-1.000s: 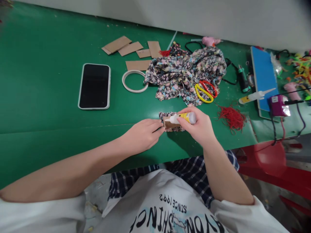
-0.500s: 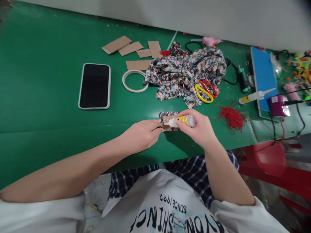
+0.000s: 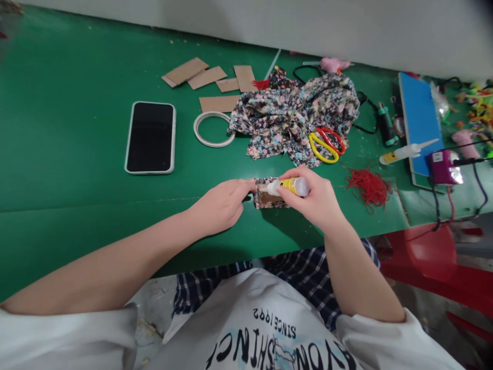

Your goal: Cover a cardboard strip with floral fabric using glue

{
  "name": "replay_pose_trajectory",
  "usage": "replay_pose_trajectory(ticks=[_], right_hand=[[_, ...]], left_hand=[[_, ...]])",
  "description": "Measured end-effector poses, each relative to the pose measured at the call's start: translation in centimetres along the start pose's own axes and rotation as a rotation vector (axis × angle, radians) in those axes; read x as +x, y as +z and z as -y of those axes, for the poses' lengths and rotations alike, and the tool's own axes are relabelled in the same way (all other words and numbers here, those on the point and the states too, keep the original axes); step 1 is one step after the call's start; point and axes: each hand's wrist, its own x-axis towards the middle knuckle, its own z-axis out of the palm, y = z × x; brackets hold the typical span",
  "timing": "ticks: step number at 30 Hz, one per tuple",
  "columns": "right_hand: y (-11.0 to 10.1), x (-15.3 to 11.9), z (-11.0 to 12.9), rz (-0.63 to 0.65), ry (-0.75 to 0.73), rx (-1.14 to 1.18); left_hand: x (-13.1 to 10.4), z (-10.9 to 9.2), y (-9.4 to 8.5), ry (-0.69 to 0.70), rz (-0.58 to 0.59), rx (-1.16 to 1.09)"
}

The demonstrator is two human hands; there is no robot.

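Note:
My right hand (image 3: 314,198) is closed around a glue bottle (image 3: 295,186) with a yellow label, tilted so its white nozzle points left and down. The nozzle tip is over a small brown cardboard piece (image 3: 271,196) lying on floral fabric (image 3: 265,205), which borders it. Shiny wet spots show near the tip. My left hand (image 3: 225,205) has its index finger reaching to the upper left corner of that fabric, with the other fingers curled below. Its thumb is hidden.
On the green table (image 3: 77,144) lie a phone (image 3: 150,137), a tape roll (image 3: 197,134), cardboard strips (image 3: 208,77) and crumpled floral cloth (image 3: 277,115) with scissors (image 3: 325,149). Red string (image 3: 370,187), a second glue bottle (image 3: 398,153) and a purple box (image 3: 444,167) with cables are rightward.
The left hand's lower fingers have drawn back from the fabric's left edge, leaving the index finger at the upper corner. The glue nozzle has shifted slightly up over the cardboard.

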Motion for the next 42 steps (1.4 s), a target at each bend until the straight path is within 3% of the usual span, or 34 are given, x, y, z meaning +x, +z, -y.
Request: replay_pose_trajectory(ticks=[4,9,12,20,28,33,39,42], right_hand=[[-0.3,0.5,0.5,0.002,-0.006,-0.005],[-0.4,-0.2,0.0,-0.032,-0.002,-0.009],[0.0,-0.5,-0.6,-0.032,0.016,-0.001],[0.5,-0.4,-1.2,-0.159,0.107,0.068],[0.3,-0.7,-1.4,-0.098,0.139,0.078],[0.9,-0.5,-1.8,-0.232,0.18,0.144],[1.5,-2.4,-1.6,-0.228,0.251,0.212],[1.7,-3.0,-1.8,-0.338,0.315,0.19]], left_hand=[[0.1,-0.3,-0.4,0.002,-0.082,0.037],[-0.1,-1.1,-0.4,0.259,-0.073,0.136],[-0.4,-1.5,0.0,0.338,-0.024,0.174],[-0.3,-1.5,0.3,0.33,-0.042,0.189],[-0.1,-1.8,0.3,0.33,-0.018,0.212],[-0.1,-1.8,0.3,0.32,0.001,0.227],[0.1,-1.8,0.2,0.317,-0.023,0.227],[0.1,-1.8,0.1,0.313,-0.024,0.227]])
